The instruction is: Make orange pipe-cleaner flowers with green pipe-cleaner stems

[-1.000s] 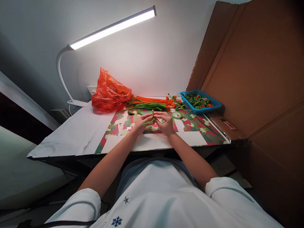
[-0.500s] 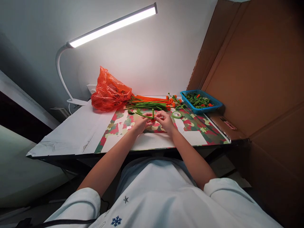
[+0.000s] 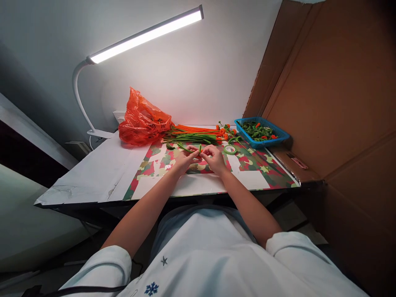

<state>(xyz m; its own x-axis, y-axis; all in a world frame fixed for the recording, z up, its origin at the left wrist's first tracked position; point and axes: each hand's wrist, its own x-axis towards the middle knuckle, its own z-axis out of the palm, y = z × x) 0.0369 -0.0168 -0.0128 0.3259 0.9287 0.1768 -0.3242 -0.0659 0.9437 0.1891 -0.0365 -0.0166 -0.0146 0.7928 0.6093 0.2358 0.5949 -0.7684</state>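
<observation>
My left hand (image 3: 185, 161) and my right hand (image 3: 215, 160) meet over the patterned mat, thumbs and fingertips pinched close together. Between them is a green fuzzy stem (image 3: 183, 147), like a pipe cleaner; one length runs out to the left past my left fingers and a short end points up between the hands. A bit of orange shows at my right fingertips, mostly covered by them. Just right of my right hand lies a roll of green tape (image 3: 229, 149). A dark green curled piece (image 3: 170, 146) rests beyond my left hand.
Behind the hands lie bundled orange and green stems (image 3: 194, 134), with orange flowers (image 3: 225, 132) at their right end. A red plastic bag (image 3: 144, 121) sits back left; a blue basket (image 3: 262, 144) holds green and orange pieces. Cardboard (image 3: 340, 103) walls the right side. A lamp (image 3: 148, 36) hangs above.
My fingers have drawn closer around the piece. The green stem's left part has shifted, and its upright end looks shorter and slightly lower. Things on the table stay put.
</observation>
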